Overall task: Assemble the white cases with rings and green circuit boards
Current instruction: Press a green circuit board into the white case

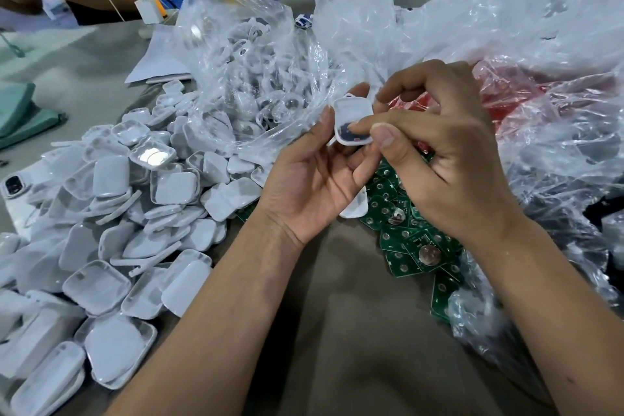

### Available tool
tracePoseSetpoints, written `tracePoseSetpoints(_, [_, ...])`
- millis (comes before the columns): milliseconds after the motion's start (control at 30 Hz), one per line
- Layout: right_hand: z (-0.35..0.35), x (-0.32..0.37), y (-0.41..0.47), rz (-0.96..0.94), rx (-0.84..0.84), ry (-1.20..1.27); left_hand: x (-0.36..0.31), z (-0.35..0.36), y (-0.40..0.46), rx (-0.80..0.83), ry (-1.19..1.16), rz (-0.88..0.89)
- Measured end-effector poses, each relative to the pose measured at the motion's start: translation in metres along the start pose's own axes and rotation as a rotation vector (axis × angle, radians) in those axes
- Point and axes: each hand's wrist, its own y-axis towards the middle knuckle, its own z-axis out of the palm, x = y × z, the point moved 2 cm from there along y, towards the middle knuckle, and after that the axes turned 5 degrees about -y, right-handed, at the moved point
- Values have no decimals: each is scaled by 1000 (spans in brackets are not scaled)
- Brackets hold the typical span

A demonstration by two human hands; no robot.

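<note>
My left hand (314, 179) cradles one white case (353, 123), open side up, fingers curled round its edges. A second white piece (354, 209) sits low in the same palm, half hidden. My right hand (449, 159) is over the case, forefinger tip pressing into the cavity where something dark and round lies; I cannot tell whether that is a ring or a board. Thumb is straight and the other fingers are curled above the case; whether they hold a part is not visible.

Stock: pile of white cases (111, 246) to my left on the table (337, 331), rings in the clear bag (243, 78) ahead, green boards (415, 246) heaped under my right wrist.

Risks, as I judge them:
- Part seated crooked. Pressing with one fingertip at one side could tip the far edge up, so it jams or the case will not close.
- Case slips. The hold is on its edges only, and a push off-centre could pop it out toward the bag or the pile, where it would be lost among the unfinished ones.
- The spare piece in my palm may drop onto the boards if I loosen the lower fingers to adjust.
- My right wrist hangs just above the boards; a sweep could scatter them off the table edge.
</note>
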Motion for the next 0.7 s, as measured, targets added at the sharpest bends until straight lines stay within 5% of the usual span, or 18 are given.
tracePoseSetpoints(300, [5,-4,0,26,58,33,1,-2,1,-116,31,46])
tracePoseSetpoints(700, [6,-13,2,171,141,452,-1,-1,2,-99,-12,51])
